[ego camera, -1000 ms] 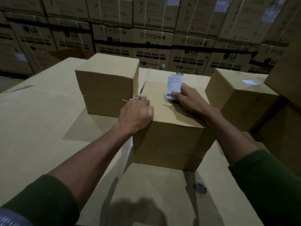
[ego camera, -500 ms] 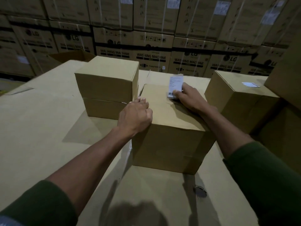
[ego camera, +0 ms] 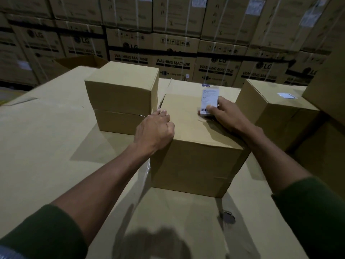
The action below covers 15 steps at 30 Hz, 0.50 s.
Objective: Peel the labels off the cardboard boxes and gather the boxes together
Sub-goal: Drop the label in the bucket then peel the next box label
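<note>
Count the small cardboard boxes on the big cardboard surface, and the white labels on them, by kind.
Small boxes: 3, left, middle, right
White labels: 2, one in the right hand, one on the right box
Total: 5

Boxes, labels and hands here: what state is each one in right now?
Middle box: closed, held by both hands.
White label: partly lifted off the middle box's top, pinched by the right hand.
Right hand: pinching the label.
Left hand: curled over the middle box's left edge, steadying it.
Left box: closed, no label visible.
Right box: closed.
Small label: flat on the right box's top.
</note>
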{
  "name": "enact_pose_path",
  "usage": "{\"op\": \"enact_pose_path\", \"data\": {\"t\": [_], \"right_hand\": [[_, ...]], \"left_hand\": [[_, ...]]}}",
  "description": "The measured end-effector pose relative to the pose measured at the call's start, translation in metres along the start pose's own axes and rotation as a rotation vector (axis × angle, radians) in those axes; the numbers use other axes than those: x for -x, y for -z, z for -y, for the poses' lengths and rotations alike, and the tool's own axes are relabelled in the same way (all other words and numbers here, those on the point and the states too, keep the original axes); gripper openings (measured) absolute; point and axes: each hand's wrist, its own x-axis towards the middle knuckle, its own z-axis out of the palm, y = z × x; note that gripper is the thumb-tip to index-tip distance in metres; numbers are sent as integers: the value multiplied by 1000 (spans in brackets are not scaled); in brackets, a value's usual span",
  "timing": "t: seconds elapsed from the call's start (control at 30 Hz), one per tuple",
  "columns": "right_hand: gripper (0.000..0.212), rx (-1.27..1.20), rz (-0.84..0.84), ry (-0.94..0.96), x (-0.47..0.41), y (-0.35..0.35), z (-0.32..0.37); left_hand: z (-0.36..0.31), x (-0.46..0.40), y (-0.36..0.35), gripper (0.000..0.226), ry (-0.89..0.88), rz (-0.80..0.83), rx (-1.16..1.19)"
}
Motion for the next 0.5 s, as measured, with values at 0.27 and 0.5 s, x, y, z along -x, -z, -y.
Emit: {"op": "enact_pose_path", "data": {"t": [0.27, 0.5], "right_hand": [[41, -5, 83, 72, 12, -13, 14], [41, -11, 35, 8, 15, 9, -3]], "left_hand": [[1, 1, 1, 64, 13, -8, 24], [1, 0, 0, 60, 6, -15, 6]]}}
